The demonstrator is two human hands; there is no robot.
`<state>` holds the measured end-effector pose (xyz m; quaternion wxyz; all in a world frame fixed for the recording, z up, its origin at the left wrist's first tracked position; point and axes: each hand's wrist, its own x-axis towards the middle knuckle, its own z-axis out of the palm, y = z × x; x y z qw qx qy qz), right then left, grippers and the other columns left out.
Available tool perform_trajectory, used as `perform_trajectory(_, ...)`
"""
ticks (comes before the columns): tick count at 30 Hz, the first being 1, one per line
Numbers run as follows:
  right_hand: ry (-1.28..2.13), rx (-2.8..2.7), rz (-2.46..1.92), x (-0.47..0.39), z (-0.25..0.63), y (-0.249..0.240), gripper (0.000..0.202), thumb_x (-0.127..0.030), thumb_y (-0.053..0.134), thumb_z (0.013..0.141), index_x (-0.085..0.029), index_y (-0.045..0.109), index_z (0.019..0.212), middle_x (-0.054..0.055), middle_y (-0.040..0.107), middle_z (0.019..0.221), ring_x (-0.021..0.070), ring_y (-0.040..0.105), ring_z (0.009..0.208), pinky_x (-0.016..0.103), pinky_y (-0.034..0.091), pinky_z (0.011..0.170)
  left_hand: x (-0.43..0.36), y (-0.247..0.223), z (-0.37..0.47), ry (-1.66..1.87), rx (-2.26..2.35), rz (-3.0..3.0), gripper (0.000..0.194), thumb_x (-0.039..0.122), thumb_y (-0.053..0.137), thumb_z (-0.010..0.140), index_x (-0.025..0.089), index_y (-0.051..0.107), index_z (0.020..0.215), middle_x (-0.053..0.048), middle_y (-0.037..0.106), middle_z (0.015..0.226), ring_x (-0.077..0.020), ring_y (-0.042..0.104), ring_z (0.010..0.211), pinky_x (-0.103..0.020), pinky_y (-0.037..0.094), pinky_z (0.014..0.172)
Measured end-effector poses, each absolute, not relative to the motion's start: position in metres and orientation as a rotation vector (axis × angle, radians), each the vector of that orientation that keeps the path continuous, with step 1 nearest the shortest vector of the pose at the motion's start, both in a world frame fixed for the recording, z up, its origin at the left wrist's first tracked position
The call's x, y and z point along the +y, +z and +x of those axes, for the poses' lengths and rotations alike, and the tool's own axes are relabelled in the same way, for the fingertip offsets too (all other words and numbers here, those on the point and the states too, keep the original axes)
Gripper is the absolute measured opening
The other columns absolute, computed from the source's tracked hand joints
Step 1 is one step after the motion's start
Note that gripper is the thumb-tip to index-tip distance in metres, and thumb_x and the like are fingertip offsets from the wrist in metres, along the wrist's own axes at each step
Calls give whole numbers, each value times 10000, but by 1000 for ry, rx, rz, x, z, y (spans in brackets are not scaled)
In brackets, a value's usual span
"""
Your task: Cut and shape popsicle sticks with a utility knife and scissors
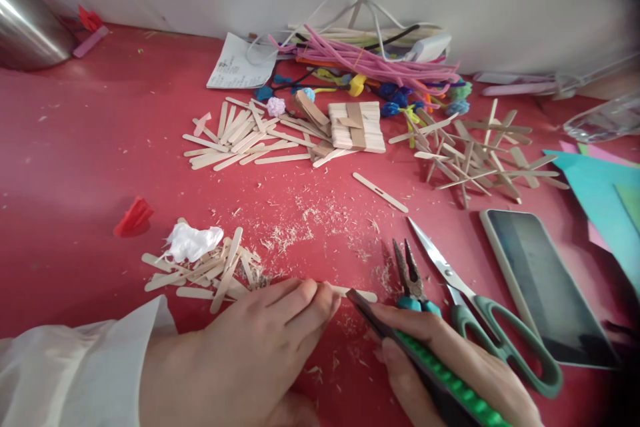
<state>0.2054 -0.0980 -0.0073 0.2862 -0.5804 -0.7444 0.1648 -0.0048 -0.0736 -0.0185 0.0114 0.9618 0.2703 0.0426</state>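
My left hand [255, 347] presses a wooden craft stick [364, 295] flat on the red table, its fingers together over most of the stick. Only the stick's right end shows. A green and black utility knife [440, 373] is gripped in my right hand [465, 367], its tip at the stick just right of my left fingertips. Pale wood shavings [290, 233] are scattered beyond my hands. Beside my left wrist lies a pile of short stick pieces [200, 273] with a crumpled white plastic scrap [193, 241] on it. One stick with a slot [380, 192] lies farther off.
Pliers [413, 273], green-handled scissors [480, 307] and a phone [545, 280] lie at the right. Behind are loose sticks [240, 133], a banded bundle [367, 127], joined sticks [480, 153], pink pipe cleaners [350, 60] and a paper slip [240, 63]. A metal cylinder [30, 20] stands far left.
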Motion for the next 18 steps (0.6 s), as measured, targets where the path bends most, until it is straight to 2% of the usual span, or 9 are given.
perform_trajectory(5, 473, -1999, -1534, -92, 207, -4, 139, -225, 492, 810, -223, 590, 908, -13, 706, 680, 121, 658, 508, 185, 553, 558, -65, -14, -9, 76, 731, 2982, 753, 660, 251, 843, 83, 474, 1272, -117, 499, 1303, -216, 430, 1170, -322, 298, 987)
perform_trajectory(9, 598, -1911, -1578, -94, 205, -3, 126, -223, 492, 810, -217, 601, 874, -1, 690, 639, 124, 646, 489, 194, 546, 555, -60, -12, -11, 79, 729, 2958, 776, 675, 295, 821, 86, 421, 1311, -123, 442, 1350, -240, 375, 1227, -333, 289, 1003)
perform_trajectory(14, 673, -1861, -1576, -95, 203, -1, 128, -221, 509, 790, -219, 627, 842, -17, 669, 604, 110, 621, 454, 187, 534, 532, -60, -15, -11, 88, 788, 2954, 826, 704, 320, 789, 75, 402, 1317, -139, 434, 1356, -261, 416, 1198, -349, 316, 986)
perform_trajectory(18, 674, -1804, -1594, -94, 203, -1, 125, -228, 527, 784, -217, 633, 850, -18, 667, 620, 104, 622, 470, 176, 529, 536, -59, -12, -12, 104, 720, 2966, 799, 692, 317, 798, 105, 379, 1337, -148, 340, 1425, -274, 334, 1282, -358, 298, 1016)
